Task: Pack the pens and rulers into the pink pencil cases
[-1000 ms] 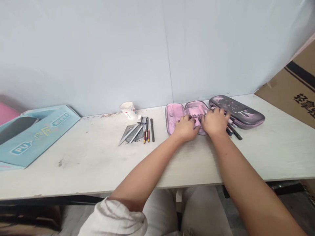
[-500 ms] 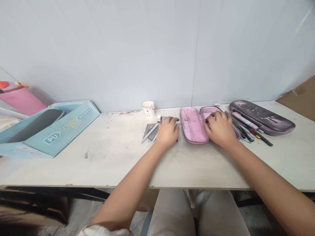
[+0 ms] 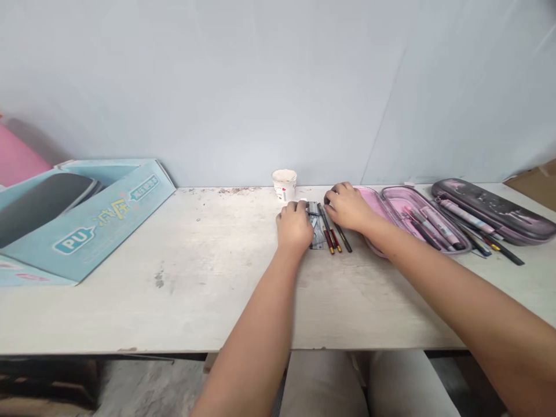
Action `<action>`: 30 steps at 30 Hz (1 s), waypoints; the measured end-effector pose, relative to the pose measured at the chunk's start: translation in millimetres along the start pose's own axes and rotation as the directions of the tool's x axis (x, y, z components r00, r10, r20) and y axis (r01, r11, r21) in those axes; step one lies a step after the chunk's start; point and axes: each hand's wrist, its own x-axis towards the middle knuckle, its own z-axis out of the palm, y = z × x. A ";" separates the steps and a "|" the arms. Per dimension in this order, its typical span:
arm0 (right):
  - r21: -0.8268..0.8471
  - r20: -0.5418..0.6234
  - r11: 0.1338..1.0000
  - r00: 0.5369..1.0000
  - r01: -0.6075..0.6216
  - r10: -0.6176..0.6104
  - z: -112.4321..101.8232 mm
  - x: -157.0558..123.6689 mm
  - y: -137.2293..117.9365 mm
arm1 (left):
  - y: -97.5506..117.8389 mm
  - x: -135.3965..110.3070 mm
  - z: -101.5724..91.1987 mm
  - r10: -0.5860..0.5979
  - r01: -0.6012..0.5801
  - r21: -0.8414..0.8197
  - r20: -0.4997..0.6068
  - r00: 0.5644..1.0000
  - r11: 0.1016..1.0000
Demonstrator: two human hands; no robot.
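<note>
My left hand (image 3: 295,229) rests on the table with fingers bent and slightly apart, at the left edge of some clear flat rulers (image 3: 319,242). Its fingertips are partly hidden. Several dark pens (image 3: 332,233), some with red and gold ends, lie over and beside the rulers. Just right of these, my right hand (image 3: 347,207) is curved with a gap between thumb and fingers, near the pens' far ends. I cannot make out anything held in it. Below its wrist lies an open pink pencil case (image 3: 393,207), with pens and a pink marker (image 3: 438,225) in its right half.
A paper cup (image 3: 285,186) stands by the wall behind my left hand. On the right are a closed dark pencil case (image 3: 490,209) and loose pens (image 3: 506,250). A blue box (image 3: 108,223) holding a dark rounded object (image 3: 47,200) occupies the left.
My right hand has moved left, from the open pencil case to the pens beside the rulers. Pens in the case's right half now show. The camera view has turned left.
</note>
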 end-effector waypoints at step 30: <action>0.119 -0.251 0.962 0.930 -0.244 0.267 -17.5 -126.2 92.1 | 117.3 -38.2 3.5 0.542 -0.518 -0.185 0.116 0.832 0.835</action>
